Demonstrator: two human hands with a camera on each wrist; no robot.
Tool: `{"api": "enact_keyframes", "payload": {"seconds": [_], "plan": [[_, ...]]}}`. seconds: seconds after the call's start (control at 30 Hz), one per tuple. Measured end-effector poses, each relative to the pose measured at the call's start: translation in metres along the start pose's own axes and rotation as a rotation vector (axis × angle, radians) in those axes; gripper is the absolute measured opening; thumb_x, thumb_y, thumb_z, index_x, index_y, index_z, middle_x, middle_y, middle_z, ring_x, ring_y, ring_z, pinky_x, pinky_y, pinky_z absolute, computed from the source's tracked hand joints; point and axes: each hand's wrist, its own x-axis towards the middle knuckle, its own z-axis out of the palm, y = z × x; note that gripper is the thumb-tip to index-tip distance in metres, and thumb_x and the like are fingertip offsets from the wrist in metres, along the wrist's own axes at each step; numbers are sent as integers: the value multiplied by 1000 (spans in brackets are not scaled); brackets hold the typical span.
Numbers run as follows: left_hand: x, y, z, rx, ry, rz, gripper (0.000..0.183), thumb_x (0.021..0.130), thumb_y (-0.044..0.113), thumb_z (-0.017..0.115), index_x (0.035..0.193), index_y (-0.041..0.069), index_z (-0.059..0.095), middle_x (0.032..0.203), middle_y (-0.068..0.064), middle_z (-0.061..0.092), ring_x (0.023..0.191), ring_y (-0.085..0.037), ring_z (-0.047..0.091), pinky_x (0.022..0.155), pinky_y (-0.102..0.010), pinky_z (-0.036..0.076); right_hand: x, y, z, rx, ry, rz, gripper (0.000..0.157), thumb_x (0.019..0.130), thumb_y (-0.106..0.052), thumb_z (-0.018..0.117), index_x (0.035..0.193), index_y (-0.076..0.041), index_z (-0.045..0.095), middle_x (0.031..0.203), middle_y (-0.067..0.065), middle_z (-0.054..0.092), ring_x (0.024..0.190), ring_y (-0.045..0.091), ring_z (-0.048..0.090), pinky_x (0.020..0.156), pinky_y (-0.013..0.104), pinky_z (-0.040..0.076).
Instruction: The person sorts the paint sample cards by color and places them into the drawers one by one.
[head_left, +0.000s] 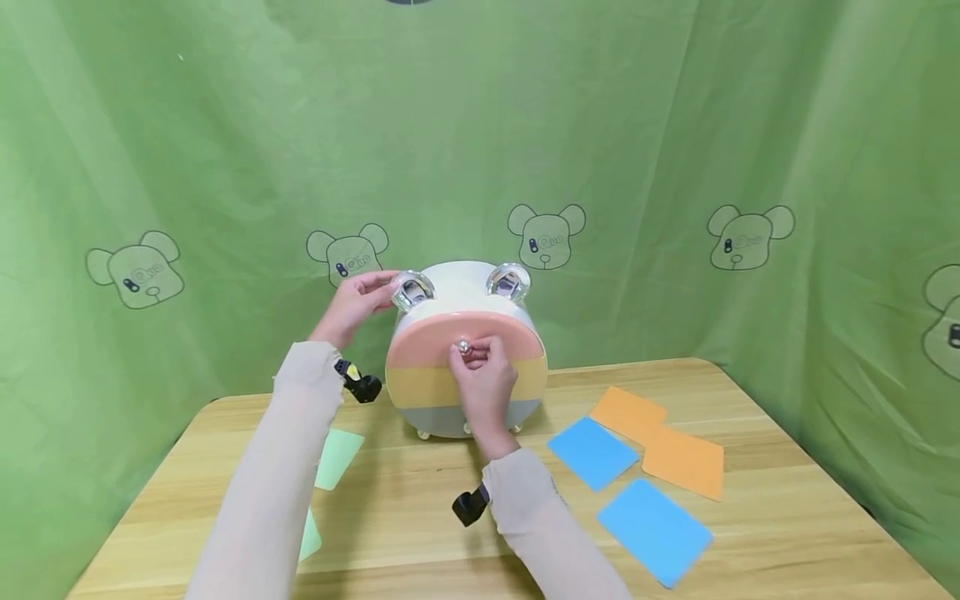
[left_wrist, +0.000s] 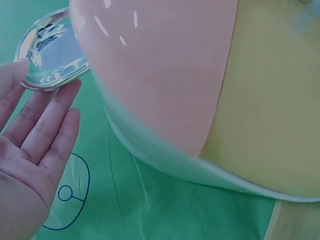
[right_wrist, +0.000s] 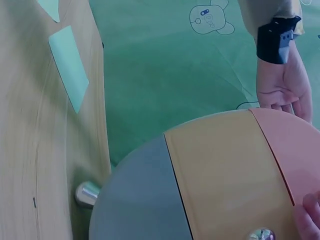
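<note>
A rounded cabinet [head_left: 416, 387] with a front of pink, yellow and grey bands and two shiny silver ears stands on short feet. My left hand [head_left: 356, 304] holds its left silver ear [head_left: 412, 290]; in the left wrist view the thumb lies over the ear [left_wrist: 52, 50] and the fingers reach behind it. With thumb and fingertips my right hand [head_left: 486, 383] pinches a small silver knob [head_left: 462, 345] on the pink band. The right wrist view shows only my right fingertips [right_wrist: 309, 215] at the pink band, and another knob [right_wrist: 262, 234] on the yellow one.
Blue cards [head_left: 655, 532] and orange cards [head_left: 684, 461] lie on the wooden table [head_left: 780, 542] right of the cabinet. Pale green cards [head_left: 339, 458] lie at the left, partly behind my left sleeve. A green curtain [head_left: 637, 150] with bear-head prints hangs close behind the table.
</note>
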Motion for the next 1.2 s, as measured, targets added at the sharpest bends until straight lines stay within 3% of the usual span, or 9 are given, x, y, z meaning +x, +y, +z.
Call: {"api": "enact_keyframes", "payload": {"seconds": [0.4, 0.67, 0.9, 1.2], "plan": [[-1, -2, -7, 36, -54, 5, 42, 92, 15, 61, 131, 3, 52, 119, -7, 65, 94, -10, 65, 102, -40, 44, -7, -3, -13, -33, -19, -102, 17, 73, -2, 71, 77, 1, 55, 70, 12, 67, 55, 18, 62, 49, 18, 54], [-3, 1, -12, 55, -92, 8, 42, 92, 12, 61, 132, 1, 50, 121, -10, 64, 95, -8, 64, 100, -34, 47, -17, -9, -26, 7, -85, -131, 20, 74, -1, 74, 78, 1, 55, 69, 11, 67, 55, 16, 61, 49, 19, 54], [-2, -1, -12, 57, -82, -1, 42, 92, 12, 60, 131, 1, 51, 123, -12, 62, 93, -7, 64, 95, -28, 50, -26, -16, -39, 46, -182, -165, 22, 75, 1, 75, 78, 2, 54, 71, 12, 67, 57, 16, 61, 51, 20, 55], [-2, 2, -11, 63, -85, 3, 42, 92, 12, 60, 131, 2, 51, 122, -11, 63, 95, -8, 64, 96, -29, 49, -34, -50, -58, 16, -220, -266, 23, 69, 14, 74, 76, 9, 52, 68, 18, 65, 54, 22, 61, 48, 20, 54]]}}
